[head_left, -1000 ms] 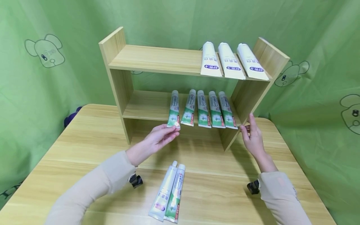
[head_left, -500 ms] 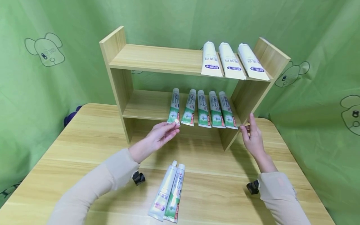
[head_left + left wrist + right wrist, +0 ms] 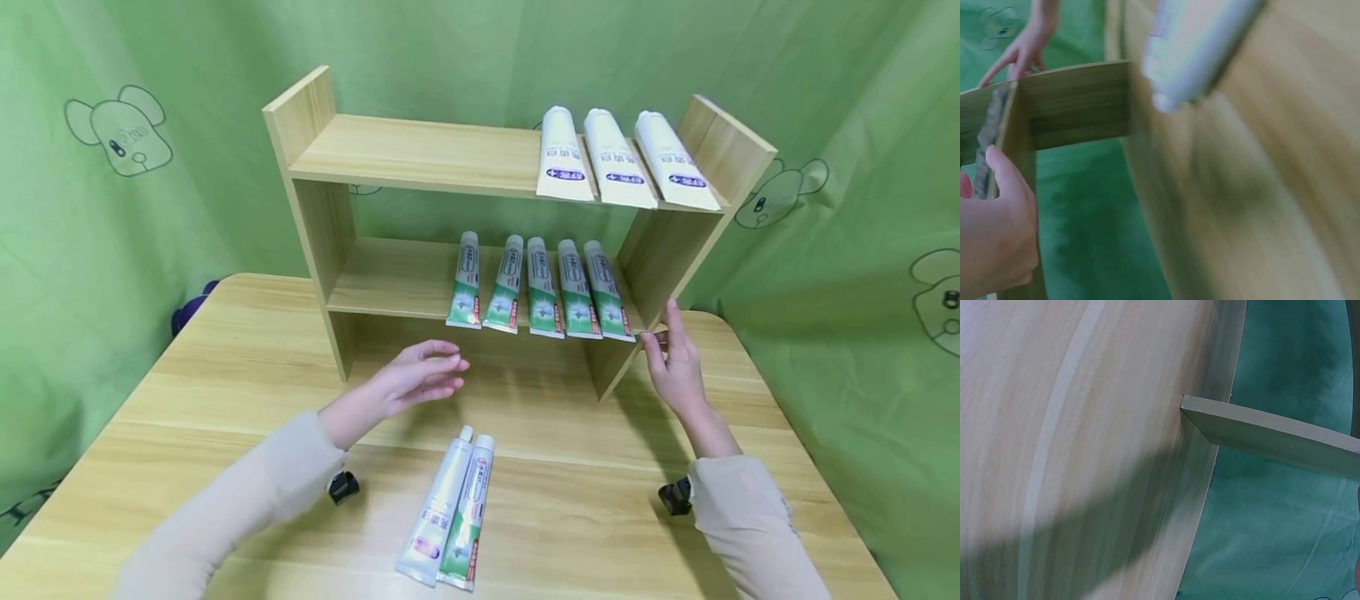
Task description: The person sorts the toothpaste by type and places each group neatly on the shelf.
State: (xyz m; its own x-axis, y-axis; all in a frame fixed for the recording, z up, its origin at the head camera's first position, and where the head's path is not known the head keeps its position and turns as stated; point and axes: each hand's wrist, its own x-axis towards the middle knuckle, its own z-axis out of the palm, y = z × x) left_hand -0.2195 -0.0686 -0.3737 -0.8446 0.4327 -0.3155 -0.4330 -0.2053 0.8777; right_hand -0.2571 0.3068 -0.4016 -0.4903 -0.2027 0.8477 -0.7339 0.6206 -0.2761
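Note:
My left hand, fingers loosely bent and holding nothing, hovers just below and in front of the middle shelf. Above it lies the leftmost green-and-white toothpaste tube, one in a row of several on that shelf of the wooden rack. My right hand touches the front edge of the rack's right side panel, its forefinger pointing up. In the left wrist view the fingers of that right hand rest on the panel. A white toothpaste tube and a green-and-white one lie side by side on the table.
Three white toothpaste tubes lie on the right part of the top shelf. The rack stands toward the back of the wooden table. A green curtain hangs behind.
My left hand has let go of the leftmost tube's lower end and drawn back down and slightly left. That tube now lies slightly farther back on the shelf. The right hand has stayed put.

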